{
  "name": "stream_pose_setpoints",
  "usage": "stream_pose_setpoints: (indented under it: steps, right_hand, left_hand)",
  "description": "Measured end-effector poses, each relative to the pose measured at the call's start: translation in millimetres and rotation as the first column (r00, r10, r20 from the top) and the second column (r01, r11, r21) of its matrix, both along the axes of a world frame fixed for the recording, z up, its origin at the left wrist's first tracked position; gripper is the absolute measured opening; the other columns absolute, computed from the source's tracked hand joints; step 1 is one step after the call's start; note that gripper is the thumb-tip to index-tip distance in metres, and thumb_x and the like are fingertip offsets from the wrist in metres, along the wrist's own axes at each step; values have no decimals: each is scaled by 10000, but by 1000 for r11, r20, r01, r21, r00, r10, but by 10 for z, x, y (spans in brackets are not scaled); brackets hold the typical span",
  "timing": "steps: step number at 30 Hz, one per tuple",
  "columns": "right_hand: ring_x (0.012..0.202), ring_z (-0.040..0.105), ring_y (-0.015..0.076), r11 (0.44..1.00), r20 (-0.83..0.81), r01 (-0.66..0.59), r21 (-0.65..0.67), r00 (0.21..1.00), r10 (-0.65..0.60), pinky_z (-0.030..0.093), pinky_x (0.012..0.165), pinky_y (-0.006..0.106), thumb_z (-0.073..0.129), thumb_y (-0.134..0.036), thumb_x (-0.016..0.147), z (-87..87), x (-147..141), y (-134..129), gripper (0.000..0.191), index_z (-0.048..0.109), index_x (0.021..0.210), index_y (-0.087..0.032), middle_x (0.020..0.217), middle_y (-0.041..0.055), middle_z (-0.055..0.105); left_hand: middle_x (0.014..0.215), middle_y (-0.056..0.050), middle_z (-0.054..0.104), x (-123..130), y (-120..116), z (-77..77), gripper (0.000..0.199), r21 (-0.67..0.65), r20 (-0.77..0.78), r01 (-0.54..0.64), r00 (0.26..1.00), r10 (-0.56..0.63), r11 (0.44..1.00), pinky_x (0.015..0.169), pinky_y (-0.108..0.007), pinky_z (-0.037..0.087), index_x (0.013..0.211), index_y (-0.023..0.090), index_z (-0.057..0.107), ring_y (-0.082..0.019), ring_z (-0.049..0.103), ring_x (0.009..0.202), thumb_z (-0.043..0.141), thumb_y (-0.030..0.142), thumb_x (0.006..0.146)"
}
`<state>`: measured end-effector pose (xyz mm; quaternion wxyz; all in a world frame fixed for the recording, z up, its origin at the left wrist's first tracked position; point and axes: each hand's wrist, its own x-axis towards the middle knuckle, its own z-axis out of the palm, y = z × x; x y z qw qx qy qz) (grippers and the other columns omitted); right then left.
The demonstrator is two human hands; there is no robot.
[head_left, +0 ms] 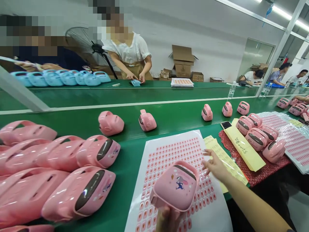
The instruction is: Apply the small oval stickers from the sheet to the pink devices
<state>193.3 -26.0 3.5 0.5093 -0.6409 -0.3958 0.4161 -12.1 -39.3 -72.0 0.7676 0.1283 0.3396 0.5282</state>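
My left hand point(166, 219) grips a glossy pink plastic housing point(177, 185) from below. The housing has a carry handle, a dark window strip and a cartoon rabbit print on its face. It is held above a white sticker sheet point(173, 143) with rows of small pink-and-red stickers. My right hand point(214, 165) is over the right edge of that sheet, fingers bent slightly and apart, with no object visible in them. Yellow label sheets point(225, 159) lie just beyond it. Several similar pink housings point(82, 193) stand in rows at the left.
More pink housings point(147, 120) stand along the green conveyor point(173, 112). At the right lie a red bubble-wrap sheet point(256, 175), a yellow paper strip point(245, 148) and a phone point(226, 125). Co-workers sit or stand across the line, near blue housings point(61, 78). A slanted metal post point(21, 87) rises at left.
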Motion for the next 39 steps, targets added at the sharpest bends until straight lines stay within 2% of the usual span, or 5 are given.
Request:
stream_pose_setpoints:
  steps: [7, 15, 24, 32, 39]
  right_hand:
    - [927, 606, 191, 971, 352, 213, -104, 921, -165, 519, 784, 385, 552, -305, 894, -125, 911, 495, 258, 564, 1102, -153, 1102, 64, 596]
    - [984, 592, 202, 955, 544, 265, -132, 825, -154, 508, 829, 407, 540, -303, 902, -354, 818, 622, 275, 548, 1147, -177, 1178, 77, 567]
    - [959, 602, 200, 962, 519, 268, -56, 831, -202, 518, 806, 400, 543, -313, 899, -521, 828, 558, 285, 548, 1144, -169, 1151, 72, 580]
    - [973, 596, 201, 961, 506, 260, -91, 843, -180, 513, 819, 403, 539, -308, 902, -450, 853, 634, 278, 548, 1146, -175, 1169, 75, 572]
    - [985, 591, 203, 962, 412, 240, -130, 896, -168, 508, 829, 409, 539, -305, 902, -398, 785, 584, 277, 548, 1147, -177, 1180, 77, 566]
  left_hand:
    - [900, -17, 760, 26, 13, 38, 714, -52, 86, -86, 992, 90, 995, 826, -473, 528, 1215, 341, 557, -302, 690, 852, 790, 296, 542]
    - [895, -16, 761, 121, -4, 297, 727, -99, 133, -180, 972, 193, 979, 777, -431, 552, 1230, 348, 549, -263, 707, 743, 774, 239, 547]
    - [914, -33, 758, 80, 17, 188, 758, -106, 167, -96, 980, 112, 990, 801, -429, 547, 1268, 330, 520, -287, 700, 824, 774, 203, 565]
    - [923, -1, 757, 179, -90, 339, 656, 0, 136, -159, 978, 157, 987, 692, -297, 573, 1293, 342, 484, -214, 707, 768, 725, 323, 684]
    - [860, -18, 755, 130, -28, 450, 485, -84, 113, -176, 976, 184, 981, 703, -361, 571, 1216, 276, 565, -233, 699, 767, 613, 321, 736]
